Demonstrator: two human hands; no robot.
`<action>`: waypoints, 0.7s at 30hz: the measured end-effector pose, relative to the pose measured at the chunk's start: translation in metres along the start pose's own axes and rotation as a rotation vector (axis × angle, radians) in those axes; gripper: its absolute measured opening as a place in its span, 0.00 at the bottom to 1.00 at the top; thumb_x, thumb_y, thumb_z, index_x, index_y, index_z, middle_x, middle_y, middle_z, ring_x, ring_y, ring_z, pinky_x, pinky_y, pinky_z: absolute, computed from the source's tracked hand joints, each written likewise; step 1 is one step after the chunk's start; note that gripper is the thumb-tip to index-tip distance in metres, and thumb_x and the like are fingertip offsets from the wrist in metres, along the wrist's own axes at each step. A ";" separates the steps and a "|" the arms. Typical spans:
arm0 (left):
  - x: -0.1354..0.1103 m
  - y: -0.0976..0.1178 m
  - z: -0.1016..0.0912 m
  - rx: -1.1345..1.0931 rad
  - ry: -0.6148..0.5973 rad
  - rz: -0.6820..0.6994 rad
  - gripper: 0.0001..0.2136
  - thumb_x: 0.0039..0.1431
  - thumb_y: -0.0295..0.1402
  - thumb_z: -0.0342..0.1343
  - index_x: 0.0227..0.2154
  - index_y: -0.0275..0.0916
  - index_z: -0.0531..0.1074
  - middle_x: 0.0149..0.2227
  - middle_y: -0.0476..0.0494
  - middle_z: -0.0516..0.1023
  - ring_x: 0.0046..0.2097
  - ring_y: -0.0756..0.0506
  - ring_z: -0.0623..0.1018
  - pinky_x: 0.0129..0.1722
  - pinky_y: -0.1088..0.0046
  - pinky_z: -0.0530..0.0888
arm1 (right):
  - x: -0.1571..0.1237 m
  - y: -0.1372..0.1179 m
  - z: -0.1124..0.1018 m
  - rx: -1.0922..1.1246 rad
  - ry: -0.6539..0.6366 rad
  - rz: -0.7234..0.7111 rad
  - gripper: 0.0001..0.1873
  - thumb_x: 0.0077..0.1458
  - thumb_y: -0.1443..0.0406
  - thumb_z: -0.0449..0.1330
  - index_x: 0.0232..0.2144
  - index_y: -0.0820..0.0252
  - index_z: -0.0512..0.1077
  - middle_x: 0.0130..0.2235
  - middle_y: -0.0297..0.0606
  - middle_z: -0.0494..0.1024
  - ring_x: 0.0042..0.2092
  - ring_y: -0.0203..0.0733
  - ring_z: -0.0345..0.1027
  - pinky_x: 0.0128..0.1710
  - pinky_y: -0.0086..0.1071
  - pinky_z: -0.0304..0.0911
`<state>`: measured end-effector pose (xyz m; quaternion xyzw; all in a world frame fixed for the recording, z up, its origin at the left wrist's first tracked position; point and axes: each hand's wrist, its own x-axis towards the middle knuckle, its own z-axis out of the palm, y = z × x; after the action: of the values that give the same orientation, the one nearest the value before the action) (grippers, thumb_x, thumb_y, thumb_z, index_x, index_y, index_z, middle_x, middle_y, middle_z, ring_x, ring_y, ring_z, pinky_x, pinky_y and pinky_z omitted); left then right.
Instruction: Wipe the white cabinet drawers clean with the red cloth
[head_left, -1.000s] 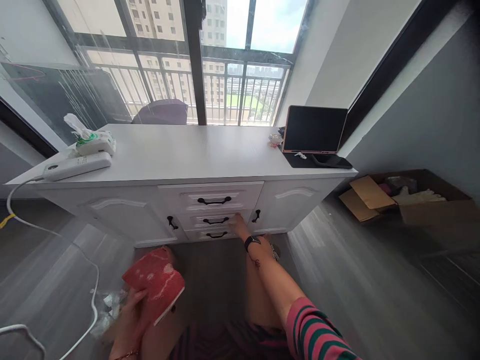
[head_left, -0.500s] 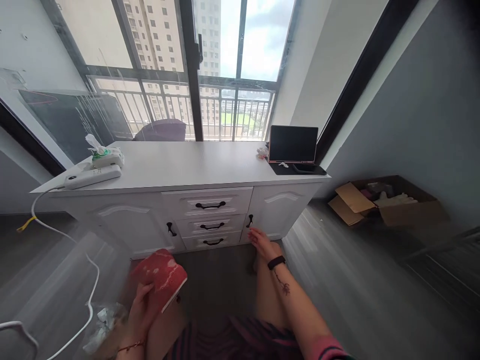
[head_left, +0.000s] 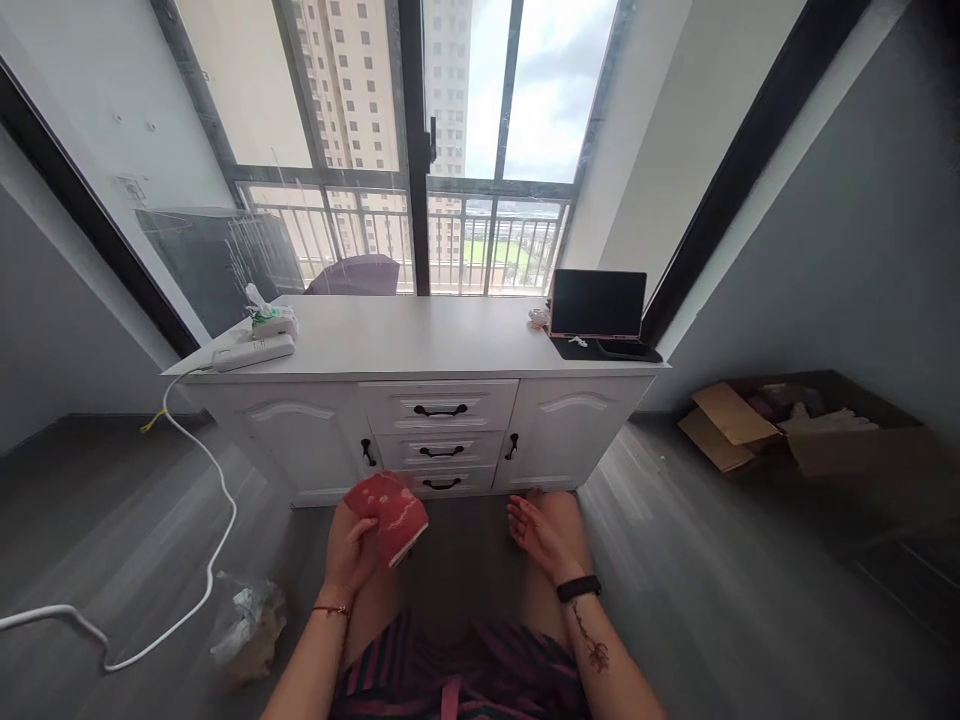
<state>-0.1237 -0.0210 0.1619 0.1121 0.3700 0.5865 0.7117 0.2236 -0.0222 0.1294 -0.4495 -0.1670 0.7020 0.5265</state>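
My left hand (head_left: 351, 552) grips a red book with white blotches (head_left: 390, 513), held over my left knee. My right hand (head_left: 541, 535) hovers palm up over my right knee, fingers loosely spread, holding nothing; a black watch sits on its wrist. In front of me stands a white sideboard (head_left: 315, 345) with three shut drawers (head_left: 440, 409) with black handles in its middle and a door on each side. Both hands are well short of the drawers.
On the sideboard lie a white power strip (head_left: 253, 352) with a cable (head_left: 201, 590) trailing to the floor, a wipes pack (head_left: 268, 319) and a tablet on a stand (head_left: 598, 303). A crumpled bag (head_left: 247, 625) lies at the floor left. An open cardboard box (head_left: 802, 425) stands at the right.
My right hand has drawn back from the drawer fronts to above my knee. My left hand brought the red book inward and up. The view has pulled back from the sideboard.
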 end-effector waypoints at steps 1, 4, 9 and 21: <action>0.000 0.002 0.001 0.001 -0.009 -0.022 0.17 0.47 0.25 0.61 0.43 0.36 0.77 0.43 0.39 0.82 0.48 0.37 0.79 0.55 0.56 0.70 | 0.001 0.001 0.002 0.014 -0.006 0.008 0.11 0.49 0.61 0.66 0.37 0.54 0.75 0.38 0.35 0.79 0.38 0.36 0.73 0.38 0.29 0.65; -0.001 0.005 0.005 0.020 0.021 0.008 0.15 0.46 0.25 0.62 0.40 0.39 0.79 0.41 0.42 0.83 0.47 0.38 0.80 0.55 0.58 0.71 | 0.006 0.007 0.008 0.034 -0.023 0.044 0.12 0.48 0.60 0.67 0.37 0.54 0.76 0.37 0.33 0.79 0.36 0.34 0.72 0.36 0.28 0.64; 0.005 0.002 0.011 0.065 0.032 0.042 0.20 0.41 0.23 0.63 0.40 0.46 0.79 0.40 0.47 0.84 0.49 0.37 0.79 0.56 0.58 0.70 | 0.015 0.020 0.012 -0.005 -0.016 0.068 0.11 0.48 0.58 0.66 0.36 0.53 0.77 0.39 0.35 0.79 0.39 0.36 0.73 0.40 0.31 0.63; 0.037 0.001 0.005 0.142 -0.070 -0.029 0.23 0.36 0.23 0.65 0.40 0.45 0.79 0.44 0.42 0.82 0.54 0.33 0.76 0.55 0.56 0.71 | 0.016 0.040 0.023 -0.149 0.080 0.051 0.12 0.45 0.57 0.66 0.34 0.51 0.75 0.42 0.41 0.78 0.45 0.46 0.72 0.48 0.42 0.64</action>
<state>-0.1199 0.0151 0.1516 0.1775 0.3873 0.5442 0.7227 0.1806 -0.0178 0.1057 -0.5191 -0.1861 0.6825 0.4797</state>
